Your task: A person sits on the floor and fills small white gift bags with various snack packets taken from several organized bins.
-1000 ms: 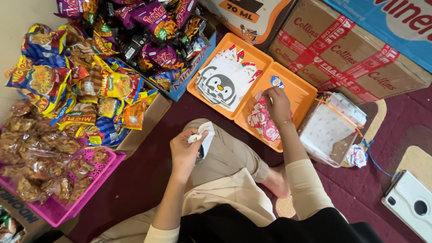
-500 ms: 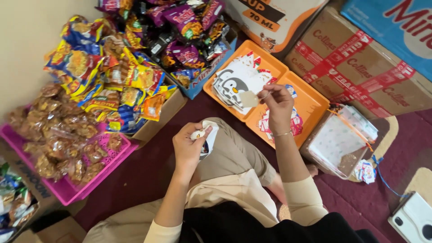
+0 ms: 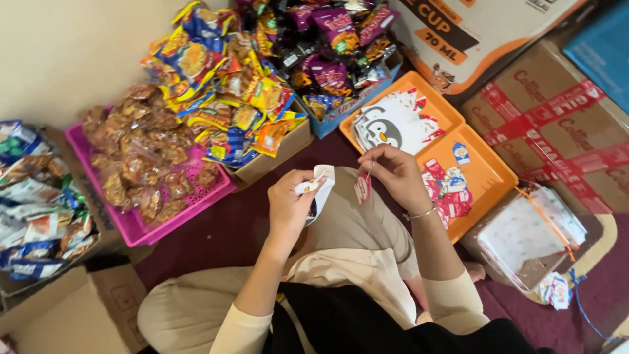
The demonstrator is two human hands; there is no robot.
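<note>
Head view, read from left to right. Far out from the fingers I see a cardboard box of mixed snack packets [image 3: 33, 196], then a pink basket [image 3: 131, 226] of brown wrapped snacks [image 3: 141, 154], then a cardboard box [image 3: 278, 154] heaped with yellow and blue snack packets [image 3: 223, 85], and behind it a blue tray of purple packets [image 3: 341, 39].

The left hand [image 3: 288, 206] is curled shut around a small white folded item [image 3: 320, 187], which rises just above the thumb and forefinger; I cannot tell what the item is. Close on the far side of those fingers, the right hand [image 3: 396, 177] pinches a thin string from which a small red-and-white tag [image 3: 362, 189] hangs below the fingertips, between the two hands and over the lap.

Step in hand, as I judge it: joining the tag to the white item. The next move calls for closing the small gap between the hands and a fine fingertip alignment of the string.

Beyond the right fingers lies an orange tray [image 3: 488, 177] with a stack of penguin-print bags [image 3: 386, 128] and loose red-and-blue tags [image 3: 449, 190]. Farther right stand taped cardboard cartons [image 3: 557, 118] and a clear box of white printed bags [image 3: 524, 239]. Nothing stands between the hands.
</note>
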